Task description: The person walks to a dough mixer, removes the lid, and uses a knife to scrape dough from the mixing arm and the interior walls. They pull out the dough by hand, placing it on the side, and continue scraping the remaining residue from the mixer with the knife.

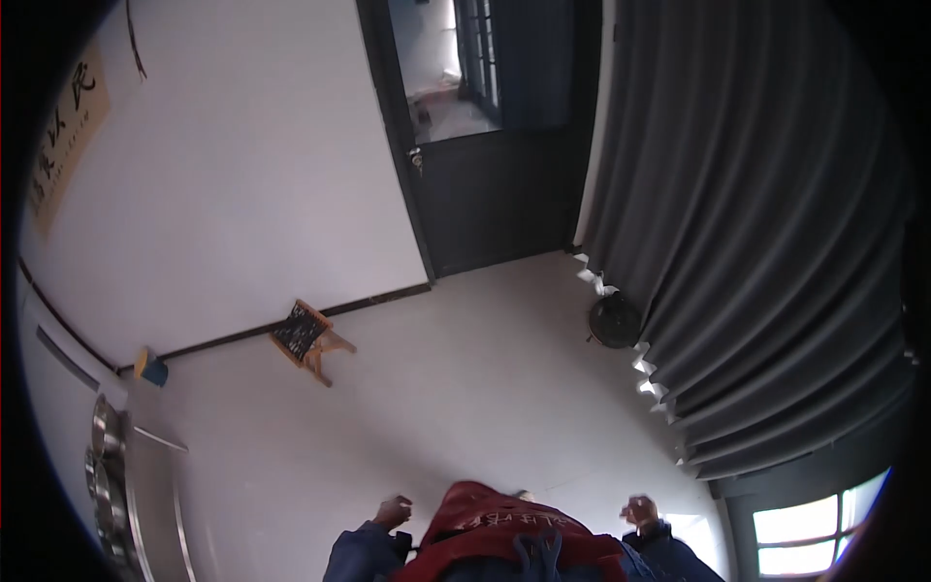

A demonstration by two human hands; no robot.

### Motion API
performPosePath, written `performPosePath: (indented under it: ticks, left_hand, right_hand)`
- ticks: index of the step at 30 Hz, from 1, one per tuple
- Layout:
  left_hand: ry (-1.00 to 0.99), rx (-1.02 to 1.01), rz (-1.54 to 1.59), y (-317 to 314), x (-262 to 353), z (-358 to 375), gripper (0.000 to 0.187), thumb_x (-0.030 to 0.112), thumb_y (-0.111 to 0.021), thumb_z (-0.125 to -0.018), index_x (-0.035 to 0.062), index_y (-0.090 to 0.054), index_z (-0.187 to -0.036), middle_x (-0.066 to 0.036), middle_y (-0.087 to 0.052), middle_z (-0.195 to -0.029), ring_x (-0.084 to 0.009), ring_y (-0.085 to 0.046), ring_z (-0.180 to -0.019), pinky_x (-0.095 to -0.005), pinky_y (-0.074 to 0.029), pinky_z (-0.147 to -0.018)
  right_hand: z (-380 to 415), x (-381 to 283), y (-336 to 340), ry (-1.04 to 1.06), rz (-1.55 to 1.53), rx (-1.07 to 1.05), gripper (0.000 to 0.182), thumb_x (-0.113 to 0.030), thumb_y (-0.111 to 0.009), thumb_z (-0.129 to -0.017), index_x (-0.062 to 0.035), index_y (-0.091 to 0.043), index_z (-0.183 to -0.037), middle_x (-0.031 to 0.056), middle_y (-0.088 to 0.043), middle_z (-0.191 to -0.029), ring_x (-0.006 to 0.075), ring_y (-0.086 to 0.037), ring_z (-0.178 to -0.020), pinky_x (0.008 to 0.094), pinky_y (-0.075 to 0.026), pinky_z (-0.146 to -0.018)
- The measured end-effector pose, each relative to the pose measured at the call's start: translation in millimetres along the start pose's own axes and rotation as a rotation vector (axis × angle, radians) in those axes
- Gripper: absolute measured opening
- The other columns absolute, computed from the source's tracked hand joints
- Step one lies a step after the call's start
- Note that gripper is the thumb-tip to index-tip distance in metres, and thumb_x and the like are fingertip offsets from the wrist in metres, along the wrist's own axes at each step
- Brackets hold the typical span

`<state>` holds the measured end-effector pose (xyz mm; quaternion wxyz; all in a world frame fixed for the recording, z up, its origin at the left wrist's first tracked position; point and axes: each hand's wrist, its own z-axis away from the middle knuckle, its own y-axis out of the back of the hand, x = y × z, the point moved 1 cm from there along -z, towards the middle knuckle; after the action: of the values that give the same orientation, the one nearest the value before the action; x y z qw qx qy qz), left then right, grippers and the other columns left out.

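Both hands are held out at waist height at the bottom of the head view, on either side of a red apron (514, 519) with pale lettering. My left hand (393, 511) is beside the apron's left edge, its fingers curled in and no object showing in it. On the other side, my right hand (639, 510) is also curled closed, with nothing visible in it. Neither hand touches anything that I can see. Dark blue sleeves cover both arms.
A folding stool (304, 332) stands by the left wall, with a blue-and-yellow bucket (151, 368) farther left. Metal bowls (107, 427) sit near a steel surface (160, 495). Ahead is a dark door (495, 209). Grey curtains (747, 223) hang right, beside a round black object (615, 321).
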<state>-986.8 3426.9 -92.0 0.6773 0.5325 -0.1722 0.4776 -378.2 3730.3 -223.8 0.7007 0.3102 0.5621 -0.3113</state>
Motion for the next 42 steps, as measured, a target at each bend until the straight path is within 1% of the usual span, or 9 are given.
performPosePath:
  ticks: [2,6,13,18,30,34,36,39,42]
  left_hand:
    - [0.582,0.090,0.239,6,33,9,0.020,0.012,-0.054,-0.076,0.0001,-0.059,-0.091,-0.012,-0.061,-0.068,-0.0167,-0.061,-0.059,-0.0294,-0.051,-0.057]
    - [0.824,-0.071,0.145,18,50,-10,0.018,0.013,-0.054,-0.074,0.0023,-0.061,-0.087,-0.009,-0.064,-0.071,-0.0164,-0.062,-0.060,-0.0266,-0.051,-0.058]
    - [0.441,0.174,0.010,70,-14,-189,0.017,0.024,-0.057,-0.071,0.0091,-0.064,-0.076,-0.009,-0.063,-0.067,-0.0222,-0.062,-0.066,-0.0327,-0.049,-0.067]
    - [0.286,0.381,0.121,212,79,-379,0.020,0.016,-0.054,-0.076,0.0029,-0.060,-0.090,-0.010,-0.062,-0.064,-0.0188,-0.062,-0.059,-0.0308,-0.049,-0.058]
    - [-0.082,0.735,0.683,434,305,-701,0.024,0.019,-0.053,-0.082,0.0039,-0.048,-0.064,-0.003,-0.050,-0.054,-0.0105,-0.047,-0.042,-0.0255,-0.041,-0.041]
    - [-0.044,0.828,0.646,472,282,-765,0.022,0.021,-0.052,-0.083,0.0011,-0.050,-0.092,-0.007,-0.056,-0.075,-0.0125,-0.053,-0.065,-0.0255,-0.043,-0.057]
    - [-0.073,0.902,0.609,490,265,-799,0.032,0.023,-0.050,-0.084,0.0018,-0.048,-0.107,-0.007,-0.055,-0.085,-0.0127,-0.052,-0.076,-0.0250,-0.041,-0.061]
    - [0.224,0.836,0.744,500,245,-815,0.057,0.031,-0.055,-0.080,0.0085,-0.033,-0.128,-0.006,-0.046,-0.108,-0.0161,-0.045,-0.090,-0.0303,-0.037,-0.077]
    - [0.192,0.833,0.904,506,235,-832,0.053,0.038,-0.056,-0.079,0.0110,-0.040,-0.123,-0.001,-0.049,-0.101,-0.0131,-0.045,-0.086,-0.0280,-0.035,-0.075]
  right_hand:
    - [-91,-141,-14,-0.481,-0.103,0.324,0.028,-0.015,-0.058,-0.074,-0.0038,-0.049,-0.099,0.0136,-0.058,-0.077,0.0257,-0.060,-0.066,0.0352,-0.051,-0.054]
    - [-224,-230,-22,-0.391,0.063,0.322,0.029,-0.013,-0.056,-0.073,-0.0032,-0.051,-0.099,0.0105,-0.062,-0.072,0.0186,-0.062,-0.059,0.0277,-0.049,-0.048]
    - [-339,-190,-15,-0.403,0.068,0.118,0.026,-0.012,-0.055,-0.075,-0.0050,-0.050,-0.099,0.0141,-0.060,-0.077,0.0240,-0.062,-0.062,0.0315,-0.049,-0.046]
    - [-347,-151,-1,-0.679,-0.305,0.085,0.018,-0.015,-0.051,-0.079,-0.0104,-0.050,-0.097,0.0156,-0.057,-0.078,0.0291,-0.061,-0.070,0.0342,-0.047,-0.045]
    - [-478,-144,2,-0.693,0.218,0.010,0.026,-0.012,-0.051,-0.079,-0.0076,-0.046,-0.104,0.0172,-0.056,-0.084,0.0314,-0.060,-0.071,0.0364,-0.049,-0.050]
    - [-572,-132,53,-0.480,0.472,-0.154,0.029,-0.011,-0.051,-0.079,-0.0066,-0.044,-0.107,0.0177,-0.056,-0.086,0.0322,-0.059,-0.071,0.0372,-0.050,-0.051]
    - [-644,-129,80,0.158,0.912,-0.387,0.030,-0.011,-0.051,-0.079,-0.0062,-0.043,-0.108,0.0180,-0.056,-0.087,0.0326,-0.059,-0.071,0.0376,-0.050,-0.052]
    - [-758,-251,88,-0.590,-0.031,-0.063,0.033,-0.032,-0.046,-0.082,-0.0105,-0.049,-0.107,0.0137,-0.058,-0.093,0.0299,-0.058,-0.086,0.0365,-0.049,-0.062]
    - [-862,-287,96,-0.180,0.251,-0.347,0.038,-0.036,-0.041,-0.086,-0.0111,-0.041,-0.114,0.0145,-0.056,-0.097,0.0309,-0.058,-0.089,0.0359,-0.049,-0.061]
